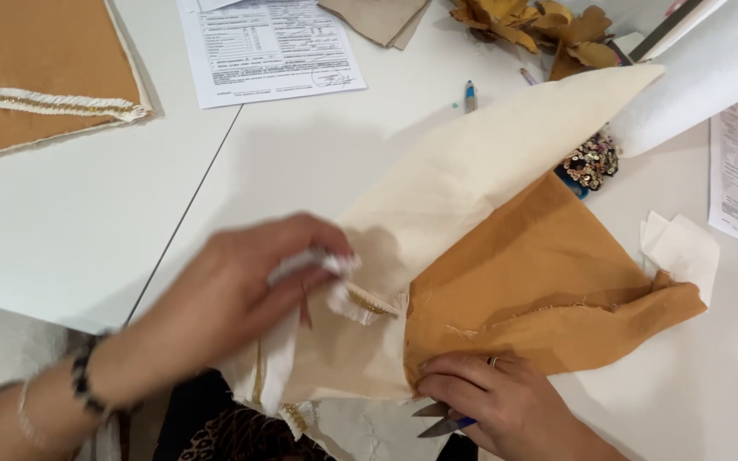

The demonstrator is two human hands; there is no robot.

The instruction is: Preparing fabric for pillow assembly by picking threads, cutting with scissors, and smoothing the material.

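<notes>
Left hand [232, 299], blurred, pinches white trim [313, 260] w/ fingers closed, at cream cloth [463, 179] edge. Right hand [493, 393] curled round small scissors [437, 420], blades pointing left, pressing mustard cloth [548, 273]. Cloth's long axis runs lower-left to upper-right on table [79, 222].

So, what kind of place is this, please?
Probably a sewing or craft workroom. The left hand pulls fringed trim on cream and mustard fabric, the right hand holds scissors, and a sequinned piece lies on the white table.

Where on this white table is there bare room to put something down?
Bare table lies between the printed form and the cream cloth, and left of the seam below the tan panel. The far right, by the sequin patch, is crowded.
</notes>
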